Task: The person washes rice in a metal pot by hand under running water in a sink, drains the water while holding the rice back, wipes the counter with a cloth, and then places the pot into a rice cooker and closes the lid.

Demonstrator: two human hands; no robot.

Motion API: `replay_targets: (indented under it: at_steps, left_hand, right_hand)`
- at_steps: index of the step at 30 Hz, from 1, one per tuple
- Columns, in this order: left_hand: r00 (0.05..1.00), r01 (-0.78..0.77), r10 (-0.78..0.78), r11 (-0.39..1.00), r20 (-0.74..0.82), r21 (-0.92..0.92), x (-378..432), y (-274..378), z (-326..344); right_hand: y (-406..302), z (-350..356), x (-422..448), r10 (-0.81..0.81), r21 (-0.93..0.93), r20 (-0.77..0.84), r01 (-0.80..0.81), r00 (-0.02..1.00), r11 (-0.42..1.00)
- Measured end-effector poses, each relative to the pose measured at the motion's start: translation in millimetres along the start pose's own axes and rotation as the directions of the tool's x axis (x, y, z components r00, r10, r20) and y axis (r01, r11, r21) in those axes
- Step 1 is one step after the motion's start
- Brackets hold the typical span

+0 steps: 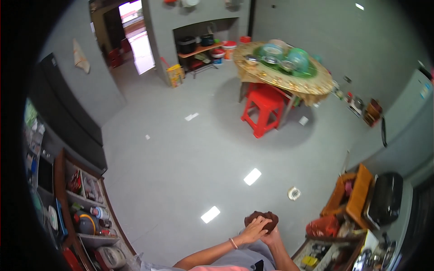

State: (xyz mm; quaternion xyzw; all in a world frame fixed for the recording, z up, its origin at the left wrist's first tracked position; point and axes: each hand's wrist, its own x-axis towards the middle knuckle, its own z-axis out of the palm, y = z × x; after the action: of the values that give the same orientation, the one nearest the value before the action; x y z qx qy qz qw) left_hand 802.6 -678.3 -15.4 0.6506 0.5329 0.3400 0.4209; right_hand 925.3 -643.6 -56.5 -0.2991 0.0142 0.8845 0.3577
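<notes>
A crumpled dark brown cloth [272, 223] is held between my two hands, low in the view and in front of my body. My left hand [252, 231], with a beaded bracelet on its wrist, lies across the top of the cloth with its fingers pressed on it. From beneath and to the right, my right hand [270, 236] grips the same cloth; most of its fingers are hidden.
Open-shelved cabinets [108, 189] line the left side. A round table [247, 69] with dishes and a red plastic stool [263, 101] stand ahead. A small white object [294, 193] lies on the floor. A refrigerator [403, 125] and shelves [349, 240] are at right.
</notes>
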Motion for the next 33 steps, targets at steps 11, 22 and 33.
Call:
replay_targets:
  at_steps: [11, 22, 33]
  left_hand:
    - [0.664, -0.052, -0.591, 0.575, -0.458, -0.817, 164, -90, -179]
    - [0.257, -0.361, -0.747, 0.515, -0.613, -0.778, 282, -130, -402]
    - [0.403, 0.186, -0.633, 0.764, -0.661, -0.618, 393, -258, -668]
  right_hand:
    - [-102, 116, 250, 0.154, -0.857, -0.233, -0.278, 0.960, 0.435]
    - [-82, 354, 475, 0.588, -0.916, 0.347, 0.398, 0.731, 0.047]
    - [-87, 517, 692, 0.185, -0.884, 0.385, 0.303, 0.904, 0.356]
